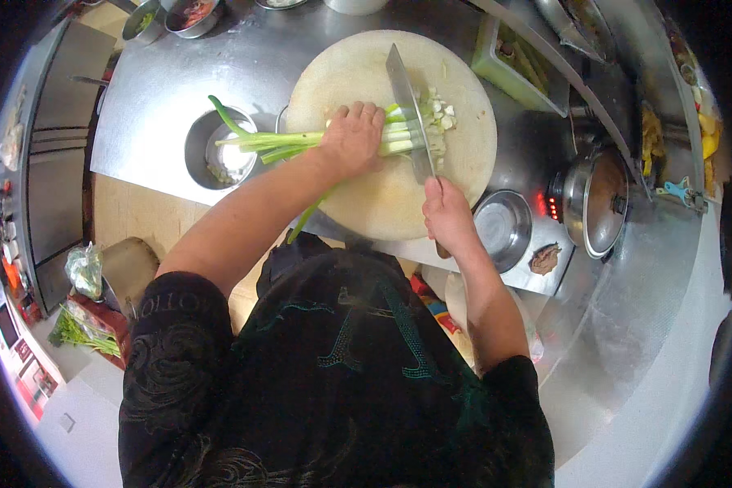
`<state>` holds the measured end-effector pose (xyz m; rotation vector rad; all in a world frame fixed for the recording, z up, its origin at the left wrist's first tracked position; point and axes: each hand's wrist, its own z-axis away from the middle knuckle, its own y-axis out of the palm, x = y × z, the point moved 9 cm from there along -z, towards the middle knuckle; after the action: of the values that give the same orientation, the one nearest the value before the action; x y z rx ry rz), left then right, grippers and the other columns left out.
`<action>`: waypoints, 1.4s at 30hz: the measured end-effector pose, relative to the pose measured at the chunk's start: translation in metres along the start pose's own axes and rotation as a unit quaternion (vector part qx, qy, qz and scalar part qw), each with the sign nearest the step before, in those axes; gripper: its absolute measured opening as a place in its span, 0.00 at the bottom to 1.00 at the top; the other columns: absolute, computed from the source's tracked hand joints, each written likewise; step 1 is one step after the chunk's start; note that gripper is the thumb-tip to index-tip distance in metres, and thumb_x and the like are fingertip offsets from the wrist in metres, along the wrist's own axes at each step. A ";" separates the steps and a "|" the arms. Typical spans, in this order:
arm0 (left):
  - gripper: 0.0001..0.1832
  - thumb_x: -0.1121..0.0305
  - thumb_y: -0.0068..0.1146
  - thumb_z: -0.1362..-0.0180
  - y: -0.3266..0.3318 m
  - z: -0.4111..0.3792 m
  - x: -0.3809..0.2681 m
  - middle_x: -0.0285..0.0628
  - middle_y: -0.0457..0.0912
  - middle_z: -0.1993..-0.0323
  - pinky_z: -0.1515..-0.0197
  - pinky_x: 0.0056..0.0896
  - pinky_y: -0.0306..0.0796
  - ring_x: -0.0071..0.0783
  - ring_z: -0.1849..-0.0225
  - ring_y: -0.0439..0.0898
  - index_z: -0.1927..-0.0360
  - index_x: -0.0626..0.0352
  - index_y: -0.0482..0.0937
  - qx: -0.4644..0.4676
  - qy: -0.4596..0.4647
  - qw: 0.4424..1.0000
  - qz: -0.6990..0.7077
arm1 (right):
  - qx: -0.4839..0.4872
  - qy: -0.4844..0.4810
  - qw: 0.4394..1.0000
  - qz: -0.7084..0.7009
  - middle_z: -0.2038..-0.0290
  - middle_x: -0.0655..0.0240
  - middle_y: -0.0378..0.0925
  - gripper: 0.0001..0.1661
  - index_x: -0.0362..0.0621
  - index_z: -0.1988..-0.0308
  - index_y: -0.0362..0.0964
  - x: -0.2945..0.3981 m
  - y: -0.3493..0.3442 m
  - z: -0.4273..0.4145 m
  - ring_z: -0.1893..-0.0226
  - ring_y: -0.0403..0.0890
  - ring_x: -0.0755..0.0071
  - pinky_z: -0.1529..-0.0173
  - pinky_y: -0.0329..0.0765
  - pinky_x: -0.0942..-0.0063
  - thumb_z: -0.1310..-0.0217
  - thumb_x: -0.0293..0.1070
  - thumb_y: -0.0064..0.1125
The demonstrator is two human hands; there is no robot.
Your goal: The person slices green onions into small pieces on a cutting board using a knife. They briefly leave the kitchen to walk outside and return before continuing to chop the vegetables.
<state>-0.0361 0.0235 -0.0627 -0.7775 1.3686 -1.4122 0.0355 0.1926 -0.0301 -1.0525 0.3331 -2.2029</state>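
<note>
On a round chopping board point(366, 207), my left hand point(355, 139) presses down a bunch of green onions point(293, 141). Their green ends stick out to the left, over a steel bowl point(190, 149) that holds a few pale pieces at its bottom. My right hand point(448, 213) grips the handle of a cleaver point(407, 97). The blade crosses the white ends of the stalks, just right of my left fingers. Small chopped onion pieces point(442, 116) lie to the right of the blade. One green leaf point(308, 216) droops over the board's near edge.
An empty-looking steel bowl point(503, 229) stands right of the board, beside a lidded pot point(604, 204) and a brown lump point(545, 259). A plastic bin point(518, 73) stands at the back right. Bowls of cut food point(193, 18) line the far left of the steel table point(158, 79).
</note>
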 end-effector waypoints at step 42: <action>0.46 0.50 0.73 0.58 -0.004 0.003 -0.018 0.49 0.70 0.43 0.38 0.45 0.65 0.46 0.39 0.68 0.40 0.65 0.65 0.027 -0.002 0.999 0.031 | -0.018 -0.057 0.997 0.054 0.62 0.41 0.78 0.24 0.36 0.54 0.71 -0.045 -0.020 0.053 0.58 0.78 0.36 0.53 0.73 0.52 0.27 0.47 0.41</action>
<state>-0.0284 0.0390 -0.0555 -0.6963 1.3349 -1.3917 0.0875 0.2401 -0.0132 -1.1479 0.3711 -2.0393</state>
